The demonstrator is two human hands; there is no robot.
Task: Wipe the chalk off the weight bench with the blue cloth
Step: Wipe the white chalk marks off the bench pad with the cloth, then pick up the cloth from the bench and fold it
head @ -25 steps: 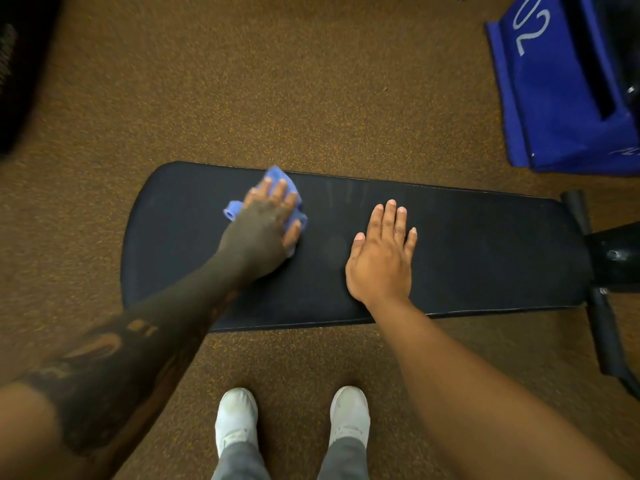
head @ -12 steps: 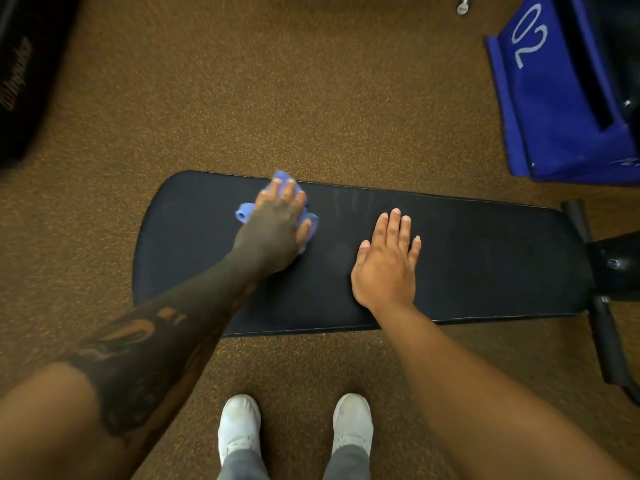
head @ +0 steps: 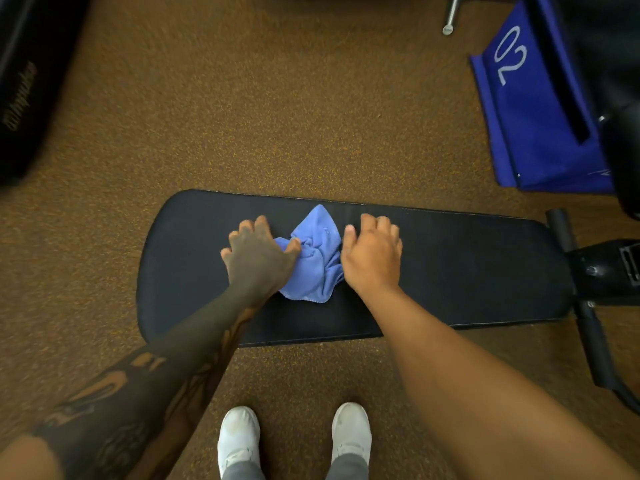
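The black padded weight bench (head: 467,271) lies across the floor in front of me. A crumpled blue cloth (head: 315,261) sits on its middle, between my two hands. My left hand (head: 258,259) lies on the pad at the cloth's left side, fingers curled; its thumb digs into the bunched fabric, and the cloth's left part runs under the palm. My right hand (head: 372,256) is at the cloth's right edge, fingers curled down and thumb along the fabric. Whether it holds the cloth is hidden. I see no clear chalk marks on the pad.
The bench's black frame and foot bar (head: 595,341) stick out at the right. A blue bag marked 02 (head: 533,109) lies at the back right, a black case (head: 24,88) at the far left. A metal bar end (head: 448,27) shows at the top. My white shoes (head: 239,434) stand on brown carpet.
The cloth has come out from under my left hand and now lies bunched to its right. My right hand has shifted left to the cloth, its flat fingers now curled.
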